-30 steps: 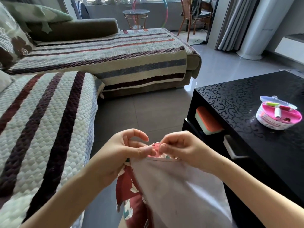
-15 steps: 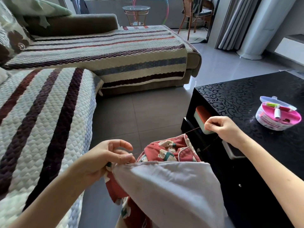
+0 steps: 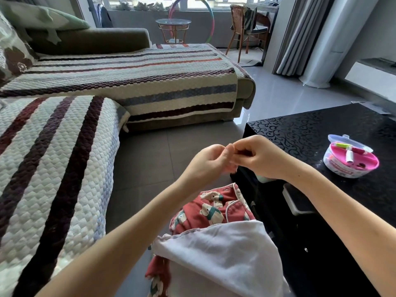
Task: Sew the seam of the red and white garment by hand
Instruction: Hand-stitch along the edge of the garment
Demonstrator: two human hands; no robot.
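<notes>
The left hand (image 3: 205,166) and right hand (image 3: 264,158) curl and touch tips above the soft, crumpled red and white garment (image 3: 214,254) lying between the arms, and I cannot tell if they hold anything.

Two arms in shot, both mine, both bare. My left forearm (image 3: 128,239) shows uncovered from the bottom edge right up to the wrist. My right forearm (image 3: 342,211) is the same, bare along its whole visible length. My left hand (image 3: 205,166) and right hand (image 3: 263,157) are bare as well, fingers slim; the nails are too small to make out.
</notes>
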